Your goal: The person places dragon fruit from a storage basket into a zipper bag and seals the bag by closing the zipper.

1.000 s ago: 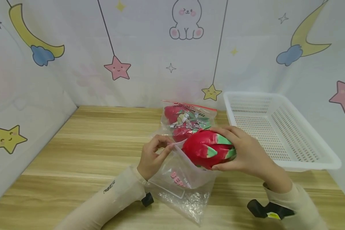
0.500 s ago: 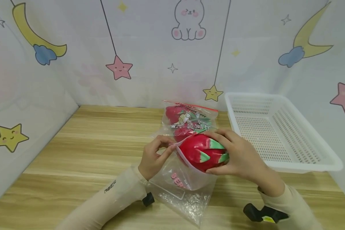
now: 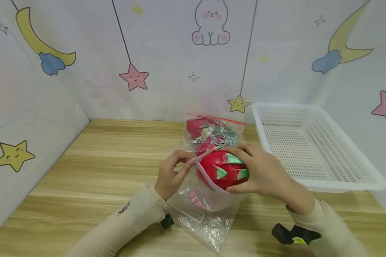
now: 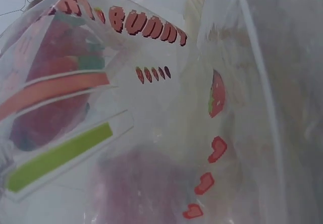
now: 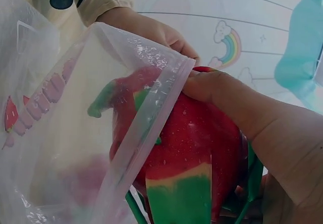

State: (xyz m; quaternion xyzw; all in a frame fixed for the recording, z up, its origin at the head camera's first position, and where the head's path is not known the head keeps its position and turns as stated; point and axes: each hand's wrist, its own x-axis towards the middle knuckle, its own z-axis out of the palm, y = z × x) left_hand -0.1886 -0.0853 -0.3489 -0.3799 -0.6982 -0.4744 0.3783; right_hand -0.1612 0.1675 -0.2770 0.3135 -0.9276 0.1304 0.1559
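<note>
Head view. The right hand grasps a red and green toy dragon fruit, fingers curled over its top and thumb beneath. The left hand pinches the rim of a clear zip bag, holding its mouth open. Compared with a second ago, the fruit sits lower and further left, its leading end now past the rim, so insertion appears to be under way but unfinished. A second, sealed bag with red fruit lies just behind on the wooden table; the white basket to the right holds nothing visible.

Left wrist view. Only bag film fills the picture: printed red lettering, a green and an orange zip strip, and a dim red mass behind the plastic. The left hand itself is not seen here.

Right wrist view. The bag's rim crosses the dragon fruit, part of the fruit lying behind the film, part outside. A fingertip of the right hand presses on the fruit at the rim; the left hand holds the far edge.
</note>
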